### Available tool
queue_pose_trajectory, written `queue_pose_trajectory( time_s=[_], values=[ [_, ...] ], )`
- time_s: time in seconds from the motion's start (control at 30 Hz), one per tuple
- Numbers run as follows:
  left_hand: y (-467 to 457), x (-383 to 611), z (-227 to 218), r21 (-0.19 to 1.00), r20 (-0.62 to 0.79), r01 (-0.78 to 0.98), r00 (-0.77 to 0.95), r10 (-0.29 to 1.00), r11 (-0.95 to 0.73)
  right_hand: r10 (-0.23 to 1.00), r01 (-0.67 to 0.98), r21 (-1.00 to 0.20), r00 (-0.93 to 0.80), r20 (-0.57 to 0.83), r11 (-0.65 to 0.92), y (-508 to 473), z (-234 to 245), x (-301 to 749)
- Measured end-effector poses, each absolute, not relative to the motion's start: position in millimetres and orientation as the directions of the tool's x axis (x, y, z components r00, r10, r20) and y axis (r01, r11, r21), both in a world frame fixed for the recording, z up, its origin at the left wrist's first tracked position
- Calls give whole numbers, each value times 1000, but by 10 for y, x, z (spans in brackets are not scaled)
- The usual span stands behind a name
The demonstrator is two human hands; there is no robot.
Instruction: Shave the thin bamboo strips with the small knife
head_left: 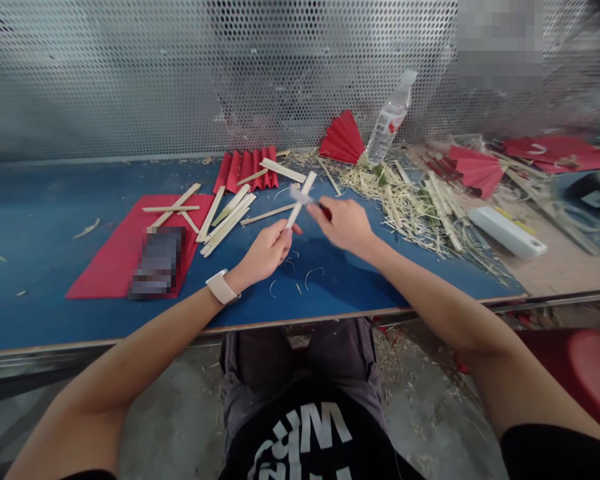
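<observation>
Head view: left hand (267,252) closed around a bamboo slat (303,193) above mid-worktable (55,313); right hand (345,225) grips a blurred red-handled tool (325,211) against it. Curled shavings (313,275) lie beneath, and whittled slats (227,217) piled left suggest work partway done.

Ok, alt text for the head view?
A left hand holds a bamboo slat while the right hand holds a blurred red-handled tool at it, over a blue table. Loose slats, red paper, folded fans, shavings and a bottle lie around.
</observation>
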State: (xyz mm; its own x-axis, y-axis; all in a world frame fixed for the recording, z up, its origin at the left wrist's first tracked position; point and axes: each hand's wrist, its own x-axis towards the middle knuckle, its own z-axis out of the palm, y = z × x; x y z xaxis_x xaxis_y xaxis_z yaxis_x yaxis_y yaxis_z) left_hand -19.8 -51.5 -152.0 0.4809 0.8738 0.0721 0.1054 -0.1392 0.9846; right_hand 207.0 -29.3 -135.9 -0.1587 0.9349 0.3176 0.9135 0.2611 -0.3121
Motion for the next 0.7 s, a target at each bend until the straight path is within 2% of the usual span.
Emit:
queue_pose_trajectory(
  time_s=[0.13,0.2,0.3,0.5,0.7],
  values=[
    [-499,-194,-1531,996,-1,79,476,879,-42,914,925,-344,-7,406,160,-43,-1338,2429],
    [-469,-205,-1530,997,-10,69,453,891,-24,890,928,-337,12,456,160,-8,-1330,2537],
    [-449,-223,-1515,996,19,72,439,898,-57,885,927,-296,-72,461,229,-76,-1329,2494],
    [-473,-221,-1497,989,86,69,419,904,-127,883,892,-230,-290,370,389,-344,-1371,2089],
    [-445,-242,-1499,999,48,-1,451,891,-53,881,876,-205,-371,294,437,-445,-1391,1992]
  ],
)
